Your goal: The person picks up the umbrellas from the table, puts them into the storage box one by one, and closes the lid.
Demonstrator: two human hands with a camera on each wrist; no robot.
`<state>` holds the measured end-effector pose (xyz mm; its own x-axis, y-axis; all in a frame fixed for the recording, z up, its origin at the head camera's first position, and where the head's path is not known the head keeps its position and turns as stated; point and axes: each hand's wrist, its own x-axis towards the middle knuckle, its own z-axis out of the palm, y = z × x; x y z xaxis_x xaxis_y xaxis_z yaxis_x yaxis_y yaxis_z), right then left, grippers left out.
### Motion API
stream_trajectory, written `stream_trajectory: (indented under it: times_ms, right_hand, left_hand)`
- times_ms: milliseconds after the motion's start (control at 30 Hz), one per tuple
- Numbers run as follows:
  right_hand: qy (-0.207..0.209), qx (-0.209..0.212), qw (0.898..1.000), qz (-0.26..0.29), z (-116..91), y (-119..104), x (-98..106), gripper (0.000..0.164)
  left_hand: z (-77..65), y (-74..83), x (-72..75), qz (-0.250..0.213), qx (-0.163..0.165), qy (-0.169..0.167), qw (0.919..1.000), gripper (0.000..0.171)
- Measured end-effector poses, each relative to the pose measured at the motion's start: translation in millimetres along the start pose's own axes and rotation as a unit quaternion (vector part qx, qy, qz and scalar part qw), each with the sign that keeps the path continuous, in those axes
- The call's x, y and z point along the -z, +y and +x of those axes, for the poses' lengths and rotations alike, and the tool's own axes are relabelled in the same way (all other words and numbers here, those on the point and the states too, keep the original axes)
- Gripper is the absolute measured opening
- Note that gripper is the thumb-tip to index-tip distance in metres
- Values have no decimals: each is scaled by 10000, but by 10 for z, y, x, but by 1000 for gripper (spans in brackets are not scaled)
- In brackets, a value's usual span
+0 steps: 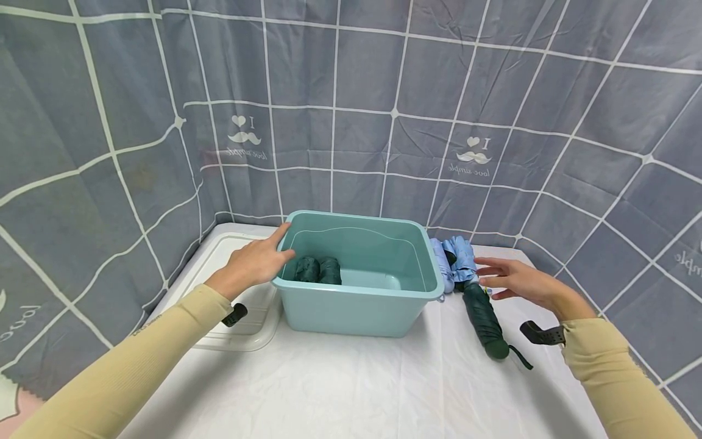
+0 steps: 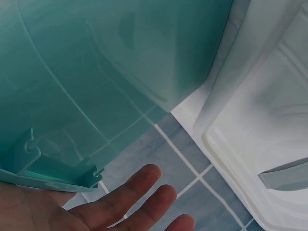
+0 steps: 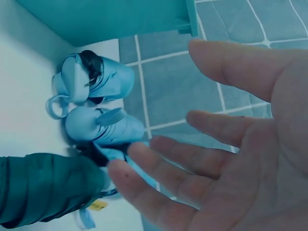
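One white plastic lid [image 1: 214, 256]: on the tabletop [image 1: 340, 384] at the left of the teal bin [image 1: 351, 311]; the left forearm covers part of it, so its full outline is lost.
Left hand [image 1: 258, 262]: on the bin's left rim, fingers straight and apart beside the outer wall, pinching nothing that shows; how hard it presses, I cannot tell.
Teal bin: likely light, stiff and smooth, apt to slide if pushed; the rim looks the best hold. The front wall hides its near floor.
Dark green umbrella bundles [image 1: 329, 271]: two, side by side inside the bin toward its left end; their lower parts are hidden.
Light-blue folded umbrellas [image 1: 463, 259]: beside the bin's right wall, wrist loops showing in the right wrist view. Probably light, soft outside over a firm shaft, the cloth a little slippery; best taken round the middle. They overlap, so their count is unsure.
Dark green folded umbrella [image 1: 484, 320]: right of the bin, its strap [image 1: 521, 356] end pointing away from it; likely handles the same way. A yellow tag [image 3: 98, 205] nearby is too blurred to read.
Right hand [image 1: 518, 280]: right of the bin, fingers spread, holding nothing, close by the umbrellas; contact is unclear.
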<state>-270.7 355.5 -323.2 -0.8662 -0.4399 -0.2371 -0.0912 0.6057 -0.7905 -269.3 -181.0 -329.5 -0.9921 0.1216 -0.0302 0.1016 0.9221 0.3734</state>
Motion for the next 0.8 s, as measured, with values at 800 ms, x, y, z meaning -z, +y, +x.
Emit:
stream_trajectory:
  times_ms: [800]
  right_hand:
    - [928,-267,9952,150,68,522,-122,74]
  left_hand:
    - [-13,12,0,-4,38,-10,10000,74]
